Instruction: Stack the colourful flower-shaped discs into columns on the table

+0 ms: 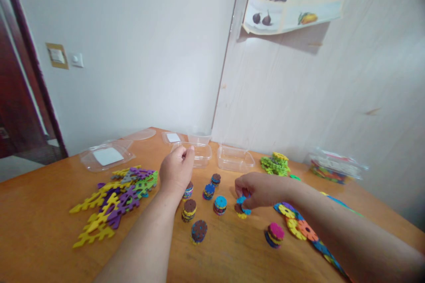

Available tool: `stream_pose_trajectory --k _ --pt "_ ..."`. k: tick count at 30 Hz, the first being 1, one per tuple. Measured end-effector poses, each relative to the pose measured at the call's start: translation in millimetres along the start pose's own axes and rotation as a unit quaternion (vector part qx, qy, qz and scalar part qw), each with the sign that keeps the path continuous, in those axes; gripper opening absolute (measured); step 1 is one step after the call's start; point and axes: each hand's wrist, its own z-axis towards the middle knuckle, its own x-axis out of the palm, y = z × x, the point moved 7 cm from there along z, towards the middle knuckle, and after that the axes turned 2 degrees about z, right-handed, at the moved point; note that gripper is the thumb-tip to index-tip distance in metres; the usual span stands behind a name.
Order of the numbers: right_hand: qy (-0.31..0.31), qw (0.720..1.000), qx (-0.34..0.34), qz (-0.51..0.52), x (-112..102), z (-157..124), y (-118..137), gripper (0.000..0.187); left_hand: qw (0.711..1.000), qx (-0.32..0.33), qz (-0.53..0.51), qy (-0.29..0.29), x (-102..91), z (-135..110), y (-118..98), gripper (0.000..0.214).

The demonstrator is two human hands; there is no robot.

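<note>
My left hand (pixel 177 169) is closed, thumb up, in front of a clear plastic container (pixel 203 154); whatever its fingers hold, if anything, is hidden. Just below it stands a stack of notched plastic discs (pixel 188 191), partly covered by the hand. My right hand (pixel 260 189) reaches down with thumb and fingers closed on a blue notched disc (pixel 245 210). Under that lie a brown disc (pixel 238 209) and a yellow disc (pixel 242 216). Between and below the hands stand several more stacks, including a blue-topped stack (pixel 220 204), a brown-topped stack (pixel 199 231) and a pink-topped stack (pixel 275 235).
Yellow, purple and green notched pieces (pixel 116 199) lie heaped at left. Loose colored discs (pixel 299 229) spread at right, partly under my forearm. Behind are a second clear container (pixel 235 159), clear lids (pixel 108 155), a green pile (pixel 275 164) and a filled box (pixel 335 167) near the wall.
</note>
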Motion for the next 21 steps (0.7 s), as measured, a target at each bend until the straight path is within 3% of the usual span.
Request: stream_pose_trajectory --k 4,10,14,17,21 --pt "0.005 1.0 0.004 0.02 17 -10 -7 0.034 1.0 0.002 0.002 0.0 0.6 1 0 0.041" --pt "-0.014 0.998 0.01 0.061 23 -11 -18 0.025 1.0 0.006 0.015 0.0 2.9 2 4 0.044" --pt "0.014 0.988 0.007 0.155 21 -7 -26 0.01 1.0 0.003 0.014 -0.001 2.6 1 4 0.043" --pt "0.011 0.957 0.014 0.288 17 4 -31 0.005 1.0 0.0 0.01 -0.001 1.7 1 2 0.042" --pt "-0.064 0.899 0.075 0.427 12 29 -38 0.008 1.0 -0.001 0.008 -0.002 1.6 1 3 0.043"
